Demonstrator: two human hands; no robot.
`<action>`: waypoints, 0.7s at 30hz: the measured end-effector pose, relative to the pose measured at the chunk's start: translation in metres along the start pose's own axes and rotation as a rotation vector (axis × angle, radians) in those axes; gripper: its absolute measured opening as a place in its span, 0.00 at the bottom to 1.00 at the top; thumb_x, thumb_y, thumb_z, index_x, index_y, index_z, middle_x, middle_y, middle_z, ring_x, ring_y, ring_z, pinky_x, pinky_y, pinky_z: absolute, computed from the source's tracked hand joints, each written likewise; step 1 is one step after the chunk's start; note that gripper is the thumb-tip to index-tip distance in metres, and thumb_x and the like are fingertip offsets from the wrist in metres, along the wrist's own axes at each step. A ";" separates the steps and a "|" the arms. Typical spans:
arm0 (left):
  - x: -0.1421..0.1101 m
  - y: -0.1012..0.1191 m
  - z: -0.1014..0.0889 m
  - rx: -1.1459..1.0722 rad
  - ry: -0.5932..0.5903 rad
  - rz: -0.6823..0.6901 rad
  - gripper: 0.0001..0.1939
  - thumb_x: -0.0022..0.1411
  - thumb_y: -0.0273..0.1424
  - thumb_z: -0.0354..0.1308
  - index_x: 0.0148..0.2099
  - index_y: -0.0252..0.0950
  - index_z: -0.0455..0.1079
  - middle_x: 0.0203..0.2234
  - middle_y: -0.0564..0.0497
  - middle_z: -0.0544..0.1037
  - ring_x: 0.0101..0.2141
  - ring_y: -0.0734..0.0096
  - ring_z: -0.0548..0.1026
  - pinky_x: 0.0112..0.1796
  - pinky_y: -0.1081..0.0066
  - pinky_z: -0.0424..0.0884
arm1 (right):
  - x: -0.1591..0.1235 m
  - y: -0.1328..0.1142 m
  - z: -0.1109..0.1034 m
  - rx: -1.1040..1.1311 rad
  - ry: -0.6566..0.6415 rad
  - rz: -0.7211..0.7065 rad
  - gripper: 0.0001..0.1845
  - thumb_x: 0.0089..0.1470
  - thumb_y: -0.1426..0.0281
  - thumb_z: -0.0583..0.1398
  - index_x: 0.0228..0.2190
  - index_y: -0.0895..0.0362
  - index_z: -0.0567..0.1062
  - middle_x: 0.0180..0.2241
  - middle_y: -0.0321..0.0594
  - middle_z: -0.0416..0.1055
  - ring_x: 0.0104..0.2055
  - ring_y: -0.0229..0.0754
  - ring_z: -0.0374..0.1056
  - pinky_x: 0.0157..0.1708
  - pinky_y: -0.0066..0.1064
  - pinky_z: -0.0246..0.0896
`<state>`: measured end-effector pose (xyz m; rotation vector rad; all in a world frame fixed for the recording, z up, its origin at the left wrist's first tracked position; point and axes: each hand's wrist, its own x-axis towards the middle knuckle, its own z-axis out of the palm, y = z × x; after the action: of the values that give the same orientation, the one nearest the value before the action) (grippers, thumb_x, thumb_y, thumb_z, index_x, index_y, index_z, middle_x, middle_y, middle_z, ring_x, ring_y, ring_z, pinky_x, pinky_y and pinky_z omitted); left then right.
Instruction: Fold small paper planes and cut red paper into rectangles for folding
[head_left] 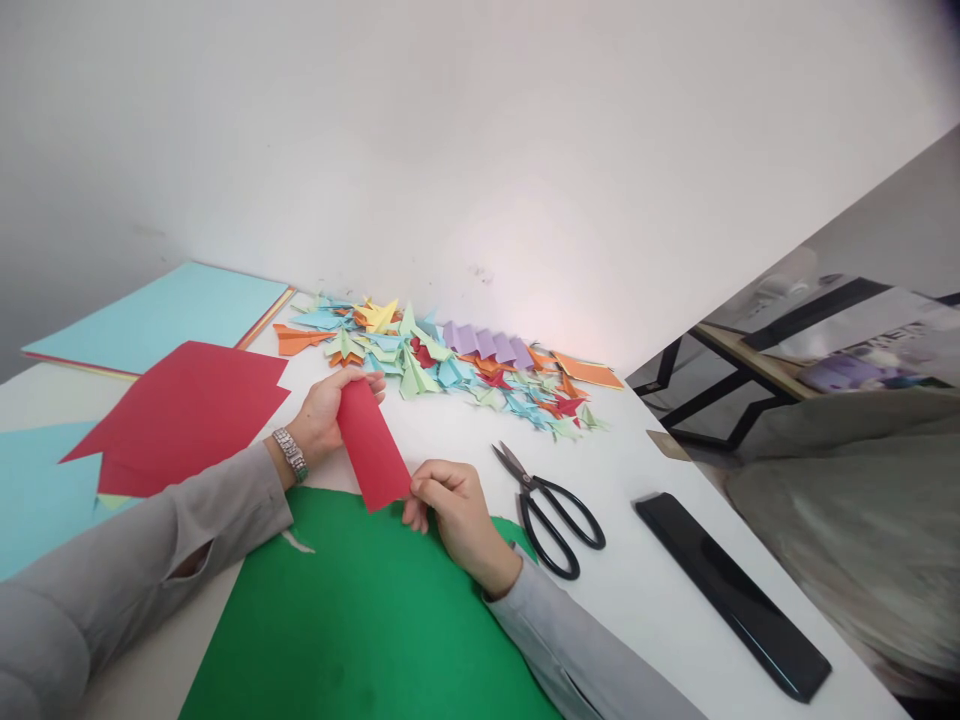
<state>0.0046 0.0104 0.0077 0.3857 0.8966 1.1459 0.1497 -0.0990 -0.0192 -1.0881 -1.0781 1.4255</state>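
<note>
A narrow red strip of paper (373,450) is held up between my two hands, slanting over the far edge of a green sheet (360,610). My left hand (324,415), with a metal watch on the wrist, grips its upper end; the fingers are partly behind the paper. At the lower right corner my right hand (457,505) pinches the strip between thumb and fingertips. Scissors (536,485) with black handles lie just right of my right hand, blades a little apart. A larger red sheet (187,420) with notched edges lies left of my left hand.
Along the wall spreads a pile of small folded paper pieces (416,375), with a pleated purple paper (487,343) on it. Light-blue sheets (172,315) top a stack at the left. A long black object (731,590) lies near the right table edge.
</note>
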 end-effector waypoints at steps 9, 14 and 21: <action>0.002 0.003 -0.004 -0.023 -0.069 -0.044 0.08 0.62 0.28 0.54 0.36 0.30 0.73 0.22 0.48 0.78 0.22 0.71 0.76 0.26 0.73 0.74 | 0.001 0.004 -0.001 0.057 0.027 -0.060 0.10 0.42 0.69 0.60 0.14 0.58 0.72 0.12 0.34 0.70 0.11 0.30 0.59 0.12 0.21 0.51; -0.004 0.004 -0.005 -0.117 -0.245 -0.139 0.18 0.65 0.39 0.49 0.44 0.29 0.72 0.34 0.40 0.80 0.35 0.60 0.79 0.36 0.64 0.75 | 0.003 0.000 -0.001 0.261 0.118 -0.061 0.10 0.45 0.66 0.63 0.18 0.58 0.74 0.16 0.35 0.73 0.15 0.32 0.63 0.14 0.21 0.56; -0.005 -0.001 -0.008 -0.178 -0.587 -0.202 0.19 0.56 0.30 0.52 0.48 0.24 0.69 0.40 0.34 0.77 0.42 0.53 0.76 0.44 0.58 0.71 | 0.010 -0.005 -0.007 0.518 0.112 -0.025 0.09 0.46 0.68 0.64 0.21 0.60 0.74 0.18 0.38 0.73 0.18 0.34 0.66 0.18 0.23 0.61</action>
<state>-0.0016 0.0039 0.0040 0.4421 0.3075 0.8471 0.1564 -0.0884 -0.0168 -0.7631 -0.5894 1.4932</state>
